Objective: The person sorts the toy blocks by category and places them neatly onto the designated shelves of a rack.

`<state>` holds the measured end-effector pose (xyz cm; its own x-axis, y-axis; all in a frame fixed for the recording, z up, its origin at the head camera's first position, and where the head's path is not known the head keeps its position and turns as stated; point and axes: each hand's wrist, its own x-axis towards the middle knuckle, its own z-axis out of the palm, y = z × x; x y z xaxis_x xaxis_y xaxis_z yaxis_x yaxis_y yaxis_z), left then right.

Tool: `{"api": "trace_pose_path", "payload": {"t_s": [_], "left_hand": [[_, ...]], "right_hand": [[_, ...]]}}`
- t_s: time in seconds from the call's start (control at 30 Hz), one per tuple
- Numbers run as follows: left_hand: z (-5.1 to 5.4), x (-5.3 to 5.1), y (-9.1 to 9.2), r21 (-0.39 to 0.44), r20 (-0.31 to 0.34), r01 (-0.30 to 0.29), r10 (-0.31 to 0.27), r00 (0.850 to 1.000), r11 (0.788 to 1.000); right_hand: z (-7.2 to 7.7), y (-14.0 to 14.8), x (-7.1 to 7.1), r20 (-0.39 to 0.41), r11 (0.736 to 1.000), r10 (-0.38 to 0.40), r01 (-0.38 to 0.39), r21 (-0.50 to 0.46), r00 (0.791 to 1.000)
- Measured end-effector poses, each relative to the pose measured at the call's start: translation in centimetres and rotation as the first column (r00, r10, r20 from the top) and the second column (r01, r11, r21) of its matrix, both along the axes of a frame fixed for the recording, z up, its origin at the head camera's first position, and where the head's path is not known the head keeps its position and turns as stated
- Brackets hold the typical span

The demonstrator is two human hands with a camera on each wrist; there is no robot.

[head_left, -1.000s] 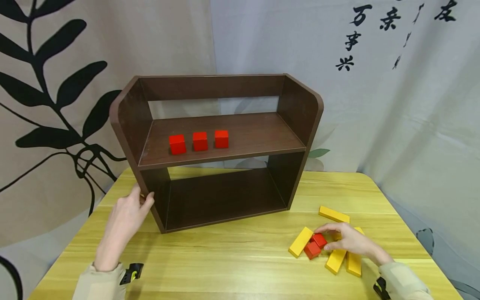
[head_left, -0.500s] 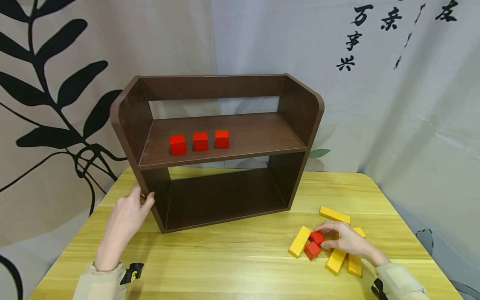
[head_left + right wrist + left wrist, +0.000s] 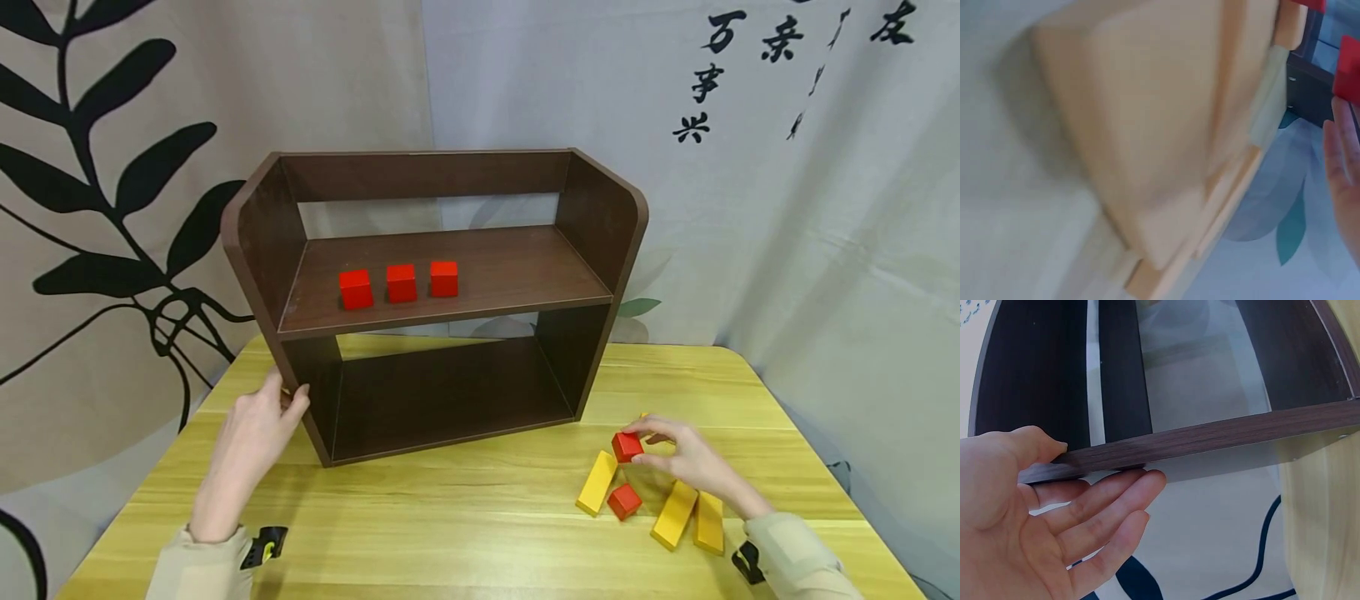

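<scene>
A dark brown two-tier shelf (image 3: 442, 312) stands on the table, with three red cubes (image 3: 401, 283) in a row on its upper board. My left hand (image 3: 251, 429) grips the shelf's left side panel low down; in the left wrist view the thumb lies on one side of the panel (image 3: 1210, 437) and the fingers on the other. Over at the right, my right hand (image 3: 693, 458) pinches a red cube (image 3: 627, 447) between thumb and fingers, above the table. Another red cube (image 3: 624, 502) lies just below it, beside a yellow block (image 3: 597, 483).
More yellow blocks (image 3: 675, 514) lie under and near the right hand, partly hidden by it. The yellow wooden table (image 3: 450, 533) ends at a sloping right edge. Behind the shelf hangs a pale printed curtain (image 3: 525, 92).
My right hand has taken hold of a red cube and raised it up and away from the other one. The left hand and the shelf have not moved.
</scene>
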<state>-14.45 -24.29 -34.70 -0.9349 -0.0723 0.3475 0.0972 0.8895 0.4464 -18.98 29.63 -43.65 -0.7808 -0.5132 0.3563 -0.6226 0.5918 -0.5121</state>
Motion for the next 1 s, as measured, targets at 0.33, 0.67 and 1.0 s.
{"api": "trace_pose_path", "payload": {"t_s": [0.33,0.67,1.0], "left_hand": [[-0.1,-0.1,0.0,0.001,0.010,-0.004,0.004,1.000,1.000],[0.0,-0.1,0.0,0.001,-0.001,-0.002,0.002,1.000,1.000],[-0.2,0.0,0.0,-0.006,-0.027,-0.006,0.005,1.000,1.000]], "right_hand": [[2.1,-2.0,-1.3,-0.183,0.994,0.040,-0.058,-0.095,0.982],[5.0,-4.5,-2.2,-0.288,0.981,0.000,-0.057,-0.187,0.958],[8.8,-8.0,-2.3,-0.352,0.961,-0.011,-0.088,-0.264,0.936]]}}
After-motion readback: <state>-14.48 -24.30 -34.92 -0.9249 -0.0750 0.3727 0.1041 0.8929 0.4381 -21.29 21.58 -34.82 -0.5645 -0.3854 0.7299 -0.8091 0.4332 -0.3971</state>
